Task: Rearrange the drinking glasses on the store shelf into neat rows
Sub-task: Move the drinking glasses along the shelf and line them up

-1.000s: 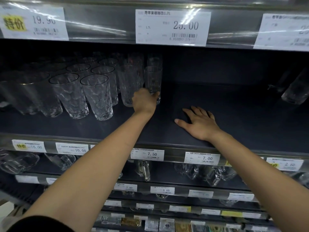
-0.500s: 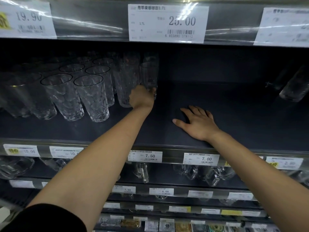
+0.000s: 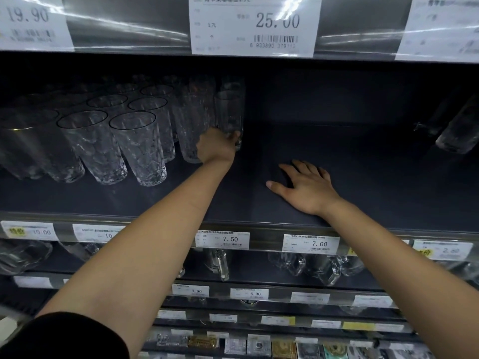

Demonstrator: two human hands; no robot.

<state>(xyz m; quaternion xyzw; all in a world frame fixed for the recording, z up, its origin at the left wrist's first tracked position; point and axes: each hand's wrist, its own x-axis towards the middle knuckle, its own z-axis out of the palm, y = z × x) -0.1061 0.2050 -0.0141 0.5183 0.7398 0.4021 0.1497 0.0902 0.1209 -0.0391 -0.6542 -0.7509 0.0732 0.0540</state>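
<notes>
While the lower part of a tall clear glass (image 3: 229,110) is wrapped by curled fingers, most of them hidden behind the knuckles, the left hand (image 3: 216,147) is seen gripping it deep on the dark shelf (image 3: 363,182). The glass is held upright at the right-hand end of the group, just beside a textured tumbler (image 3: 193,125) on its left. Whether its base is touching the shelf cannot be told.

Over to the right, the fingers (image 3: 311,169) of the right hand (image 3: 308,190) are spread and laid flat, palm down, on the bare shelf surface. The thumb is pointed left and nothing is held.

Further left, rows of textured drinking glasses (image 3: 137,149) are lined up mouths-up, running back into shadow. At the far right a blurred glass item (image 3: 458,133) is glimpsed.

Price tags are clipped along the rails: a 25.00 tag (image 3: 255,24) above, a 7.50 tag (image 3: 223,239) and a 7.00 tag (image 3: 311,243) below the arms. Handled glass mugs (image 3: 324,268) are stocked on the shelf underneath. A black sleeve (image 3: 64,338) is shown on the left upper arm.
</notes>
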